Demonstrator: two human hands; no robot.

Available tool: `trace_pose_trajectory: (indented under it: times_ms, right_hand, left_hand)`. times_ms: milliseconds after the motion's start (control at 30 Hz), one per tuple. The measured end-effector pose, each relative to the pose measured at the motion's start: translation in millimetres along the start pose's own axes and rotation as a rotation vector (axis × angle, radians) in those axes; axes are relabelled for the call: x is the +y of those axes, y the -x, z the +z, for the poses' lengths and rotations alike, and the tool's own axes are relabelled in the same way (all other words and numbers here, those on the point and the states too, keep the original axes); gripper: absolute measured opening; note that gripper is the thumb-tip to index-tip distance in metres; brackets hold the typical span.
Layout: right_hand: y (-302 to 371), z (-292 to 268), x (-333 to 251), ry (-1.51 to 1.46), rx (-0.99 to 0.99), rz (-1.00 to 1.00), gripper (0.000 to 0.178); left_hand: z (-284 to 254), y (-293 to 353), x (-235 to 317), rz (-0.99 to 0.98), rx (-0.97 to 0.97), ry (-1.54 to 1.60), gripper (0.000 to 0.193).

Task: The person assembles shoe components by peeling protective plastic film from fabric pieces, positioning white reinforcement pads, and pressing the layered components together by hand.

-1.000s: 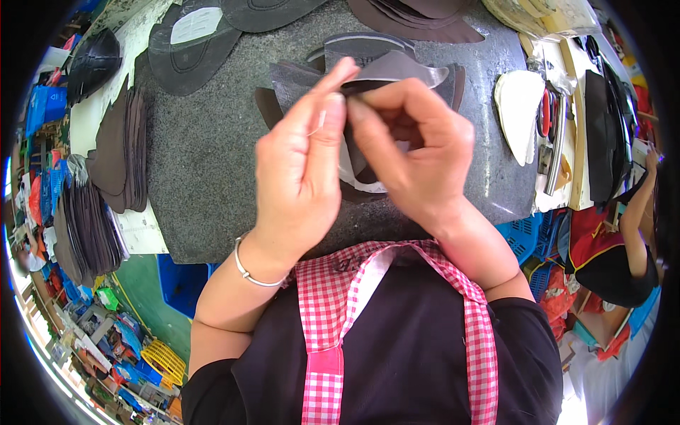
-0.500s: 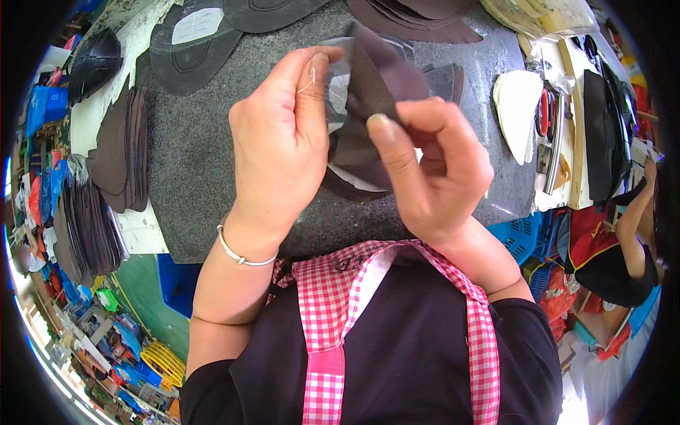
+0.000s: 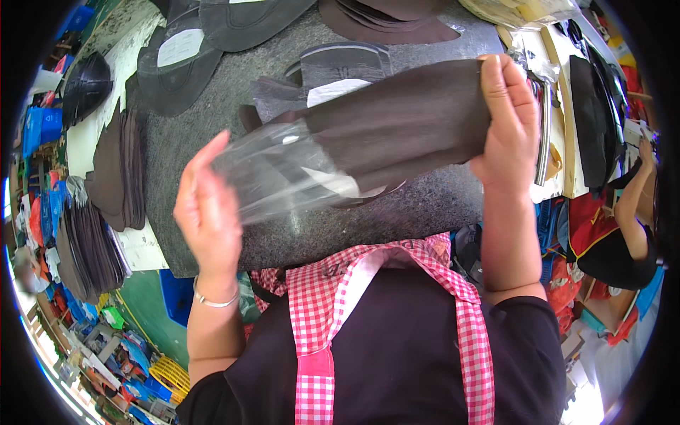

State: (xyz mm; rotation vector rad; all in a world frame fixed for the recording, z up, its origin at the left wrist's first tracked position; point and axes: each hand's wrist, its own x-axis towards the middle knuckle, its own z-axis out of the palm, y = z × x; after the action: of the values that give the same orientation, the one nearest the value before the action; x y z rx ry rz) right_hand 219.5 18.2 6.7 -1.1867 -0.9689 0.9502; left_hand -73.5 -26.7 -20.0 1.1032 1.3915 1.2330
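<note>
A dark brown flexible piece point(image 3: 411, 117) is stretched across the view above the dark work mat point(image 3: 340, 237). Its right end is pinched in my right hand point(image 3: 511, 124), thumb on the near face. From its left end runs a taut clear plastic film point(image 3: 265, 170), held at the other end by my left hand point(image 3: 209, 216), whose fingers are smeared by motion. Behind and partly under the brown piece lies a dark grey piece with a white patch point(image 3: 347, 67) on the mat.
Dark pieces with white labels point(image 3: 180, 49) lie at the far left, and a brown stack point(image 3: 389, 21) at the back. More brown stacks point(image 3: 117, 173) stand along the left edge. A metal rod point(image 3: 543, 134) lies right. Another person's arm point(image 3: 634, 191) shows at far right.
My hands have moved far apart, left hand to the left and right hand to the right. The brown piece, bunched before, is now spread out with the clear film pulled from its left end.
</note>
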Motion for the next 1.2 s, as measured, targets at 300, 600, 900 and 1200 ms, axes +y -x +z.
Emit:
trace_pose_trajectory:
  times_ms: [300,600,900,1200]
  right_hand:
    - [-34.4,-3.7,-86.3,0.763,-0.35,-0.196,0.013]
    - [-69.6,-2.9,-109.8,0.847,-0.497,-0.435,0.018]
    - [19.2,41.3,-73.6,0.792,-0.865,-1.097,0.019]
    - [42.2,-5.8,22.4,-0.787,-0.519,0.65,0.076]
  left_hand:
    - [-117.3,39.3,7.2,-0.049,-0.232,-0.63,0.022]
    - [-91.0,28.3,100.4,0.211,-0.879,-1.053,0.068]
    - [60.2,-30.1,45.0,-0.693,-0.679,1.346,0.101]
    - [53.9,-31.6,37.5,-0.522,-0.788,1.437,0.102]
